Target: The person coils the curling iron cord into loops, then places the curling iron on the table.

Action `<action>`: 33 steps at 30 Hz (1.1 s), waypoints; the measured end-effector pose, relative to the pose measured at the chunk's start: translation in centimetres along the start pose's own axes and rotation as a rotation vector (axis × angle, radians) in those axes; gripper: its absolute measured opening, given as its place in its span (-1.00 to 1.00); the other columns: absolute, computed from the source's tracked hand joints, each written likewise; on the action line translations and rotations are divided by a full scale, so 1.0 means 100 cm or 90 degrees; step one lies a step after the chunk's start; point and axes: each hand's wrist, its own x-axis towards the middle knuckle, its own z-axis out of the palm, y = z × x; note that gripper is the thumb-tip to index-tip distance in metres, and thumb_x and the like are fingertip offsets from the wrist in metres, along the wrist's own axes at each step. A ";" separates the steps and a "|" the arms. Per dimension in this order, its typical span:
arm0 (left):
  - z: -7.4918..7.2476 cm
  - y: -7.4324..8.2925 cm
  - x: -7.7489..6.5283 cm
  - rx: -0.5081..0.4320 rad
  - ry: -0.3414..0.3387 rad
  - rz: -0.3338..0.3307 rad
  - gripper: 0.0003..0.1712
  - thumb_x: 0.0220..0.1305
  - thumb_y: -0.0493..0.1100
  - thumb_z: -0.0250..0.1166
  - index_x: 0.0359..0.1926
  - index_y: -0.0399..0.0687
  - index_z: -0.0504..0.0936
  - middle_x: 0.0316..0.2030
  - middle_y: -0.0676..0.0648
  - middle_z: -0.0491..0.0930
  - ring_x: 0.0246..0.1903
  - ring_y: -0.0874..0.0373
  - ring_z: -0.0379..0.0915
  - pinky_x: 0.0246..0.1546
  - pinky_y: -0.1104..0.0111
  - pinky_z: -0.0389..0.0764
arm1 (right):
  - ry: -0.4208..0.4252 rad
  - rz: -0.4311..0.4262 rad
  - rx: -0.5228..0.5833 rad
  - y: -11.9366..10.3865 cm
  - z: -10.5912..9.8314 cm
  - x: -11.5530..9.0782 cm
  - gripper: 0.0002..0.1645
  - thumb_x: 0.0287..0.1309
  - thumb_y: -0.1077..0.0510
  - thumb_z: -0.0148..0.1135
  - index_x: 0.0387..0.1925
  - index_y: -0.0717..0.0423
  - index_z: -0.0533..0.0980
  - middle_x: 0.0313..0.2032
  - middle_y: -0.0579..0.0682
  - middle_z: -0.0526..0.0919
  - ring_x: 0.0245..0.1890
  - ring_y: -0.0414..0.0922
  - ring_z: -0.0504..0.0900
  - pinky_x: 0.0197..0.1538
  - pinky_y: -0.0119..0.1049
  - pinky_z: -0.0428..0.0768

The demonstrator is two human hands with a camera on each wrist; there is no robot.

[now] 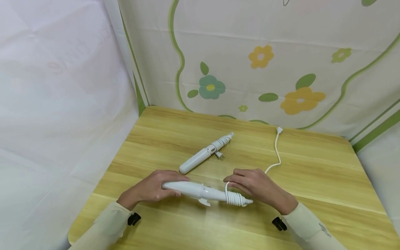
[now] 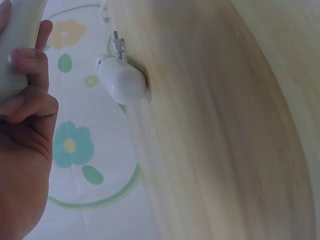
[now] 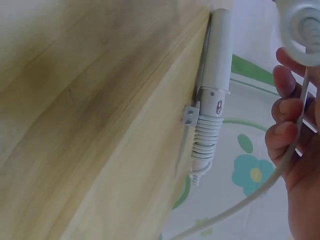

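Observation:
My left hand grips the thick rounded end of a white wand-shaped electric appliance, held crosswise above the table. A small white flap sticks out below its middle collar. Several turns of the white power cord are wound round the thin end of the handle. My right hand pinches the loose part of this cord beside the coils. From there the cord trails to its plug near the table's far edge.
A second white appliance of the same shape lies beyond my hands, its cord wound round its handle and its two-pin plug beside it. The wooden table meets a flower-printed cloth behind, with white cloth on the left.

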 end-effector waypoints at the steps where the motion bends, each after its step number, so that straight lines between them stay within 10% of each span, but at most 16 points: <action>1: 0.000 -0.001 0.000 -0.017 0.000 0.003 -0.49 0.36 -0.13 0.55 0.31 0.03 0.74 0.13 -0.10 0.81 -0.09 0.28 0.67 -0.12 0.31 0.72 | -0.001 0.004 0.010 0.001 0.001 -0.001 -0.57 0.74 -0.11 0.02 0.00 -0.08 0.78 -0.36 -0.29 0.63 -0.50 -0.48 0.36 -0.44 -0.61 0.42; 9: 0.006 -0.008 0.005 -0.141 0.023 -0.030 -0.48 0.36 -0.28 0.51 0.32 -0.10 0.72 0.16 -0.22 0.79 -0.08 0.20 0.69 -0.11 0.27 0.72 | 0.002 0.075 0.112 0.005 0.010 -0.010 -0.78 0.60 0.08 0.27 0.10 -0.05 0.75 -0.24 -0.26 0.73 -0.37 -0.45 0.57 -0.24 -0.51 0.63; 14: 0.012 -0.005 0.014 -0.141 0.065 -0.100 -0.48 0.41 -0.21 0.51 0.36 -0.05 0.71 0.20 -0.11 0.78 -0.03 0.17 0.69 0.01 0.25 0.68 | -0.003 0.206 0.240 -0.002 0.018 -0.017 -0.54 0.24 0.44 0.45 0.10 0.00 0.71 -0.11 -0.08 0.85 -0.13 -0.29 0.78 -0.04 -0.32 0.77; 20: 0.019 -0.003 0.020 -0.110 0.112 -0.067 -0.48 0.38 -0.23 0.52 0.33 -0.06 0.73 0.13 -0.12 0.81 -0.13 0.18 0.69 -0.05 0.25 0.69 | 0.012 0.291 0.324 -0.007 0.021 -0.017 -0.64 0.31 0.57 0.27 -0.08 0.12 0.69 -0.39 -0.04 0.75 -0.33 -0.34 0.63 -0.21 -0.34 0.66; 33: 0.019 0.006 0.027 0.106 0.204 -0.083 -0.45 0.34 -0.09 0.57 0.33 0.12 0.74 0.12 -0.05 0.82 -0.06 0.11 0.75 -0.11 0.20 0.75 | -0.010 0.212 0.010 -0.014 0.019 -0.011 -0.84 0.44 0.22 0.40 -0.32 -0.01 0.62 -0.54 -0.32 0.48 -0.54 -0.50 0.23 -0.50 -0.59 0.27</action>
